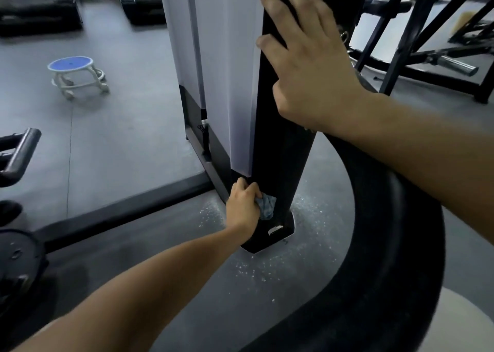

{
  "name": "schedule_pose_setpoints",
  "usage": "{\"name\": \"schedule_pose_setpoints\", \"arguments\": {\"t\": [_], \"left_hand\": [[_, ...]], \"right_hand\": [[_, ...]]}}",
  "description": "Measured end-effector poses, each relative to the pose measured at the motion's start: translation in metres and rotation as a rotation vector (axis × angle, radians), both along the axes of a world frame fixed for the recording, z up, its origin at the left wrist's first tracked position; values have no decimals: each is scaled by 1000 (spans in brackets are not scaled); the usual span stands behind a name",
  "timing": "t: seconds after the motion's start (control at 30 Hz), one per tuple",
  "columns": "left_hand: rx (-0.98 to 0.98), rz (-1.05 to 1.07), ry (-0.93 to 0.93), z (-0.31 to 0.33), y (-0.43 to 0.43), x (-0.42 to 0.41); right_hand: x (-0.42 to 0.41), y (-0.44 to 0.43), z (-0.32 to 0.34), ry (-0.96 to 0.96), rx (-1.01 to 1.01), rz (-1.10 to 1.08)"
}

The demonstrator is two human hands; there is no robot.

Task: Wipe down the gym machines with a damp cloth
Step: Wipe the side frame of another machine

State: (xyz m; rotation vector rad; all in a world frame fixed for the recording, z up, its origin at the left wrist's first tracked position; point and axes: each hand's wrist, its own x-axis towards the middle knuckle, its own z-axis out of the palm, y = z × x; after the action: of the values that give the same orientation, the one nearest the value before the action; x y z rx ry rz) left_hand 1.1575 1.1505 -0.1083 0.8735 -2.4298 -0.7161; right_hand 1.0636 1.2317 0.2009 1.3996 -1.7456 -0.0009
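Observation:
A tall gym machine column stands in the middle, with a black front face and a white side panel. My left hand reaches down to the column's foot and grips a crumpled blue-grey cloth, pressing it against the black face just above the floor. My right hand lies flat with spread fingers on the black face higher up. White specks are scattered on the dark floor around the column's base.
A curved black machine part sweeps along the right. A low blue-topped rolling stool stands at the left on grey floor. Black handles and a weight plate lie at the far left; black frames stand behind at right.

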Motion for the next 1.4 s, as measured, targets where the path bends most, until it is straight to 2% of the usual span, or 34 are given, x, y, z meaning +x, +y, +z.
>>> {"name": "schedule_pose_setpoints", "arguments": {"t": [0.2, 0.37, 0.73, 0.83, 0.93, 1.1, 1.17, 1.23, 1.3, 1.33, 1.4], "left_hand": [[73, 35, -41, -13, 3, -2], [96, 48, 137, 18, -3, -3], [-123, -20, 614, 187, -29, -4], [-121, -7, 754, 224, -34, -9], [-26, -30, 759, 223, -32, -5], [250, -70, 708, 204, -43, 4], [302, -128, 683, 204, -52, 3], [365, -217, 662, 205, -61, 10], [529, -297, 668, 212, -70, 17], [595, -300, 673, 215, -73, 22], [607, -221, 690, 217, -80, 28]], "right_hand": [[-3, -4, -3, -3, 7, 15], [-7, -5, -2, 30, -5, 40], [-6, 1, -1, -35, 4, 56], [-4, 2, 0, -82, -1, 82], [-3, 2, -5, -135, 16, 125], [-9, -8, -29, -120, 286, 276], [-11, -7, -33, -147, 322, 305], [-12, -6, -36, -118, 347, 295], [-11, -6, -37, -72, 372, 287], [-11, -8, -37, -60, 388, 289], [-6, -15, -28, -9, 401, 294]]}}
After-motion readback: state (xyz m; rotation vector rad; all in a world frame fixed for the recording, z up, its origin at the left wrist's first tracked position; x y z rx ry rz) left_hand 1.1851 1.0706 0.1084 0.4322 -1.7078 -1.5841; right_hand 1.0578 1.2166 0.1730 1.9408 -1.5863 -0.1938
